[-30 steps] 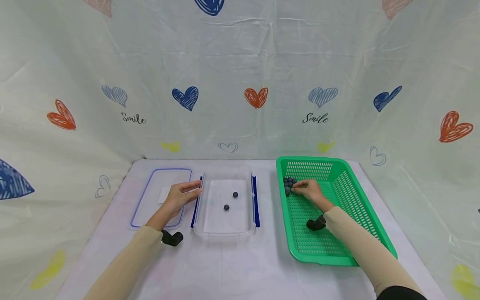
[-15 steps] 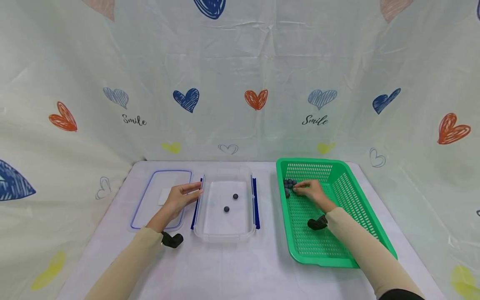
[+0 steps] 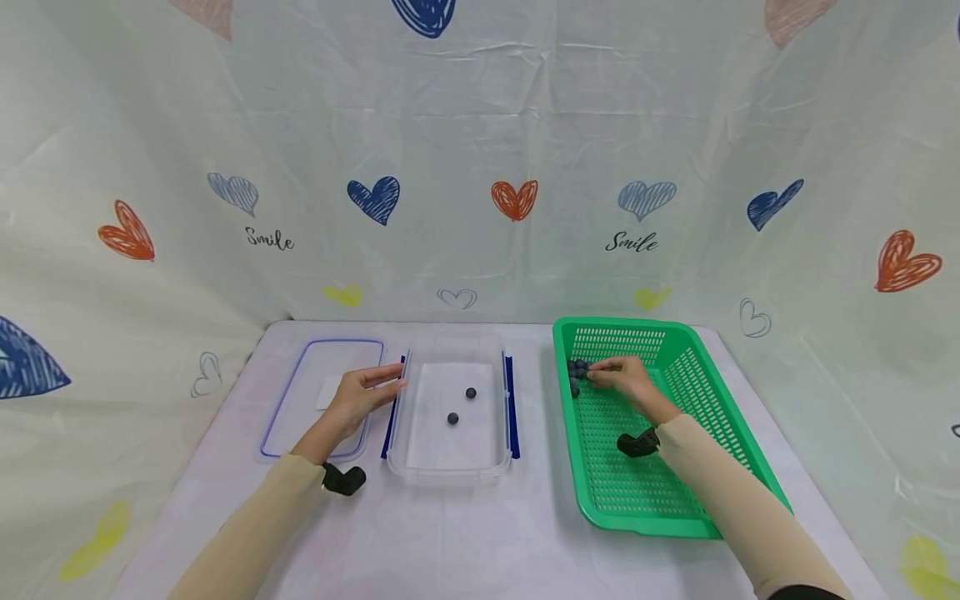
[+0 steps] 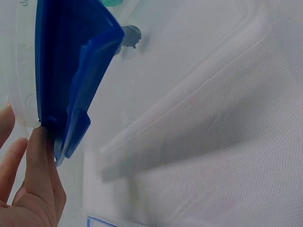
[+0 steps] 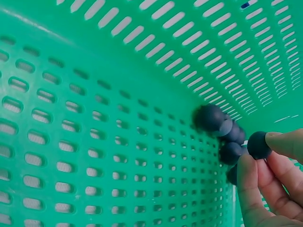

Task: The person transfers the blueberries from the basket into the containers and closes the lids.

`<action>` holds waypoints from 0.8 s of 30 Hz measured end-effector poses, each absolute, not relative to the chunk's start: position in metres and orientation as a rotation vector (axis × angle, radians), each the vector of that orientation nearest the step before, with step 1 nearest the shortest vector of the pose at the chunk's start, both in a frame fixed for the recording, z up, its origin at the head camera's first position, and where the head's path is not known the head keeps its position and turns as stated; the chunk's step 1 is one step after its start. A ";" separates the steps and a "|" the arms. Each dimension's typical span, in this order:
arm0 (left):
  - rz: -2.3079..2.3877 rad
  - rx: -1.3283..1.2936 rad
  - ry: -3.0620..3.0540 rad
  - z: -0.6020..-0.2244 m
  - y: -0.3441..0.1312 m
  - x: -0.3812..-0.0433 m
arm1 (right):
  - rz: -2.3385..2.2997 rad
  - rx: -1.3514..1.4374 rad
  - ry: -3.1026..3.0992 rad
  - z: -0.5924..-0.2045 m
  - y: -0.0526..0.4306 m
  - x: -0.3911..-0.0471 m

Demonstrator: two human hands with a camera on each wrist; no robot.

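Thumb and fingertip of my right hand [image 3: 628, 385] pinch a blueberry [image 5: 259, 145] inside the green basket [image 3: 592, 508]. Right beside those fingers, several more blueberries [image 5: 210, 118] sit in a group against the basket's left wall. My left hand [image 3: 358, 402] has its fingers mostly straight, fingertips at the left rim of a clear plastic container [image 3: 450, 475]. From the left wrist, its fingers show right at the end of a blue side latch [image 4: 75, 61]. Two blueberries [image 3: 471, 392] lie apart on the container's floor.
A clear lid [image 3: 300, 392] with a blue seal lies flat left of the container, partly under the left hand. Another blue latch [image 3: 512, 408] hangs down on the container's right side. White cloth covers the table [image 3: 465, 542]; a heart-printed curtain [image 3: 450, 125] stands behind it.
My right hand has shifted slightly to the right, away from the basket's left wall, with more of the blueberry group showing. The left hand stays at the container's rim.
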State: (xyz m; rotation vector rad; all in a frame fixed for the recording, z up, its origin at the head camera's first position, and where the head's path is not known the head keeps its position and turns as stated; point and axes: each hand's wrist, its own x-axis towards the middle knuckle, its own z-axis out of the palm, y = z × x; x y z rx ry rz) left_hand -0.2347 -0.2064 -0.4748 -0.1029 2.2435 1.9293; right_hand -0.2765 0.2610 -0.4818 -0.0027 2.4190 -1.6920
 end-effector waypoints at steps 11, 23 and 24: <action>1.923 -0.098 2.256 -0.476 -0.208 -0.236 | -1.761 -0.052 2.368 -0.468 0.265 -0.273; 1.931 -0.092 2.251 -0.477 -0.207 -0.236 | -1.833 -0.056 2.321 -0.447 0.269 -0.271; 1.926 -0.092 2.255 -0.477 -0.206 -0.235 | -1.839 -0.049 2.321 -0.445 0.270 -0.270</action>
